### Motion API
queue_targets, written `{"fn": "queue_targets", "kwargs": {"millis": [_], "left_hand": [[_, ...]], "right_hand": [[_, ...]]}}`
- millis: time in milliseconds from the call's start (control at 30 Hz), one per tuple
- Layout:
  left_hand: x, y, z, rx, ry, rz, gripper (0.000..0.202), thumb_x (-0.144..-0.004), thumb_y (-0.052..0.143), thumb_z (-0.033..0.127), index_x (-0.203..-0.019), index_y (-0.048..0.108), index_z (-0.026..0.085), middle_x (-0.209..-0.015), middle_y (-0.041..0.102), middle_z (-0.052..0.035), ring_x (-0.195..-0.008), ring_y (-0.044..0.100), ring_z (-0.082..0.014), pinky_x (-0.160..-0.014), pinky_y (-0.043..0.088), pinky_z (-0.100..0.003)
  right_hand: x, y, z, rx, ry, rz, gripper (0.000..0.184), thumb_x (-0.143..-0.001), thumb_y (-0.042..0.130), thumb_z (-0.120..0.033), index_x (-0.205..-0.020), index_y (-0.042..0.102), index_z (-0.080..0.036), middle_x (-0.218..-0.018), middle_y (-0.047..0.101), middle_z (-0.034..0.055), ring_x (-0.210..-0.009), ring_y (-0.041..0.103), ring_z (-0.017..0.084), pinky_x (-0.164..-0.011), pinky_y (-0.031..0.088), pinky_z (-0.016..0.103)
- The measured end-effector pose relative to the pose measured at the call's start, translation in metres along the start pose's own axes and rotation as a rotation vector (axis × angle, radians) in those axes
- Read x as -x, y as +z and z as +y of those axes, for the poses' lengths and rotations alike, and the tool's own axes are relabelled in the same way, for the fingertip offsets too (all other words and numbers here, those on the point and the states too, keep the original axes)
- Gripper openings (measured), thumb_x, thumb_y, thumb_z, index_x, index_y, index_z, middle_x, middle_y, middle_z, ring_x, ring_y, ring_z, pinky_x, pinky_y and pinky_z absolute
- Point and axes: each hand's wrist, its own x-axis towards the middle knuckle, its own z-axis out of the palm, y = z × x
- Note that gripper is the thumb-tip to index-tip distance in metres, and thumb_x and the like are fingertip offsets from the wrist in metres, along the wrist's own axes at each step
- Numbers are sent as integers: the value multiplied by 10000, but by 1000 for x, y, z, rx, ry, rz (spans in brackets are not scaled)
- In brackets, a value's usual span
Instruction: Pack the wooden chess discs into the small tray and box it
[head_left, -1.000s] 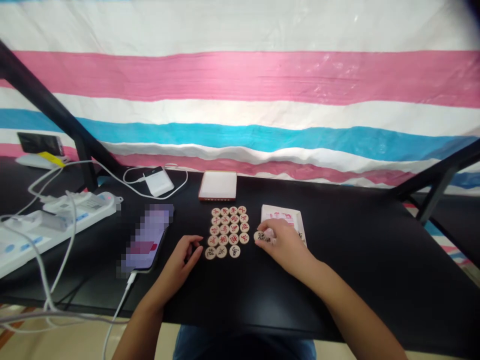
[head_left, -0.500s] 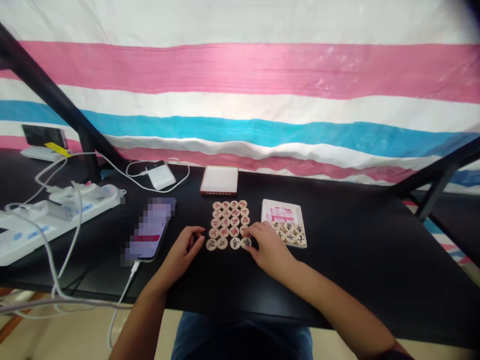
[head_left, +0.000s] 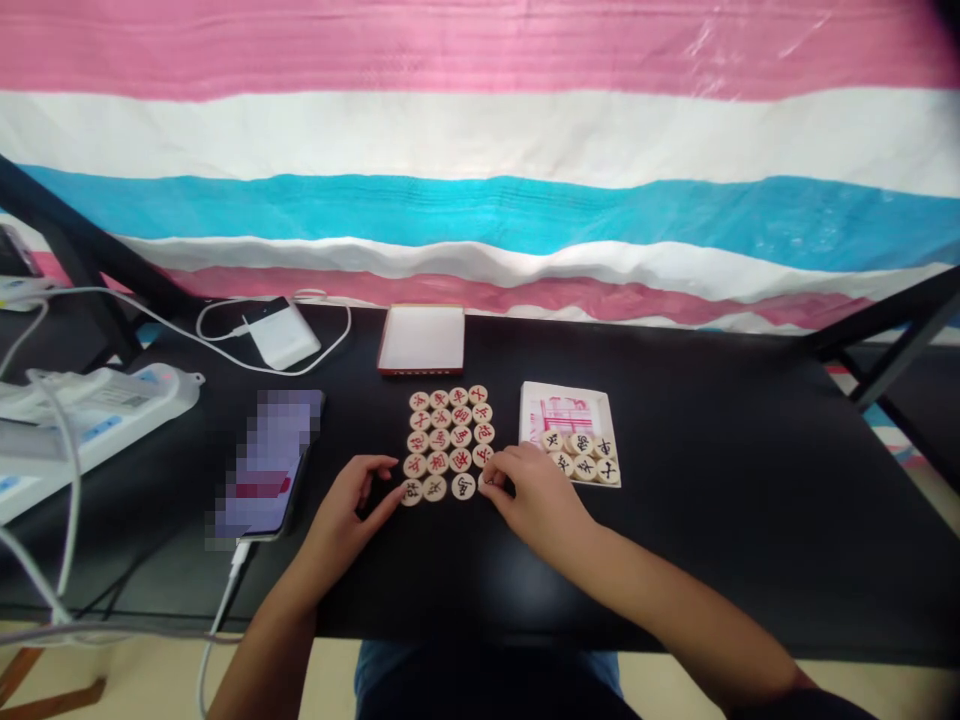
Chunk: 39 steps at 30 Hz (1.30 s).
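Round wooden chess pieces (head_left: 448, 440) lie in neat rows on a black table (head_left: 712, 520), mostly red-marked, with black-marked ones in the nearest row. My right hand (head_left: 531, 495) rests at the right end of that row, fingers curled onto a piece (head_left: 486, 483) there. My left hand (head_left: 351, 505) lies at the left end, fingers bent, one fingertip against the end piece (head_left: 410, 491). A white box tray (head_left: 568, 409) to the right holds several black-marked pieces (head_left: 581, 455).
A box lid (head_left: 421, 339) lies behind the rows. A phone (head_left: 268, 462) on a cable lies to the left, with a white power bank (head_left: 282, 334) and a power strip (head_left: 82, 412) with cables beyond. A striped sheet hangs behind the table.
My right hand moved left from the tray to the near row's right end, carrying a black-marked piece, which now lies there. The camera tilted down.
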Motion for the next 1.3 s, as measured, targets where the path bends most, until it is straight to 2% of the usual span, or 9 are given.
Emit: {"fn": "queue_targets", "kwargs": {"millis": [100, 200, 367, 500, 633, 867, 1100, 1200, 1300], "left_hand": [[-1, 1, 0, -9, -2, 1, 339, -778, 529, 449, -1026, 489, 221, -830, 516, -6, -599, 437, -125, -564, 408, -260], [-2, 1, 1, -28, -8, -7, 327, -785, 521, 448, -1018, 493, 220, -848, 524, -12, -618, 458, -130, -576, 409, -262], [-4, -1, 3, -22, -24, -21, 298, -824, 456, 442, -1012, 501, 215, -836, 518, -13, -634, 467, -135, -600, 418, -265], [-6, -1, 4, -14, -64, -24, 304, -831, 440, 445, -1018, 504, 214, -805, 508, -2, -602, 446, -128, -583, 411, -257], [-8, 0, 3, 2, -67, -23, 299, -836, 436, 439, -1019, 509, 214, -805, 506, -1, -623, 451, -133, -600, 408, -257], [-9, 0, 5, 16, -70, 4, 294, -837, 432, 436, -1008, 515, 213, -760, 497, 11, -592, 425, -129, -561, 391, -245], [-6, 0, 5, 13, -59, 10, 273, -848, 425, 407, -1015, 518, 211, -770, 497, 10, -609, 424, -124, -575, 388, -245], [-6, 1, 6, 24, -42, 8, 261, -838, 450, 395, -1015, 511, 213, -798, 504, 7, -617, 434, -119, -582, 393, -244], [-5, 2, 5, 38, -15, 2, 271, -811, 501, 391, -1014, 503, 211, -841, 516, 0, -619, 444, -115, -578, 400, -245]], "right_hand": [[-6, -20, 10, -25, 49, 106, 68, -753, 580, -144, -729, 605, -202, -718, 614, -1, -750, 525, 153, -706, 388, 277], [-12, -41, 28, 91, 191, 201, 68, -737, 583, -170, -791, 621, -189, -786, 636, 30, -813, 527, 189, -741, 385, 309], [-18, -51, 45, 297, 370, 36, 165, -710, 618, -275, -831, 645, -167, -906, 640, 97, -889, 502, 263, -724, 381, 343], [-21, -48, 41, 343, 364, -72, 182, -716, 610, -315, -824, 642, -172, -889, 642, 92, -894, 508, 261, -706, 373, 327], [-23, -46, 41, 371, 367, -92, 149, -723, 575, -269, -806, 640, -164, -888, 639, 99, -881, 517, 251, -704, 369, 321], [-21, -44, 44, 293, 320, 81, 185, -756, 510, -212, -870, 640, -146, -908, 637, 112, -885, 516, 257, -749, 388, 351], [-9, -40, 25, 1, 72, 200, 145, -760, 536, -199, -891, 590, -171, -894, 628, 61, -909, 515, 221, -835, 394, 373], [1, -31, 8, -105, -35, 165, 143, -767, 544, -196, -907, 569, -180, -893, 611, 56, -888, 514, 204, -808, 413, 358], [10, -17, -8, -174, -141, 56, 138, -775, 532, -159, -907, 559, -193, -902, 599, 47, -862, 503, 187, -772, 423, 335]]}}
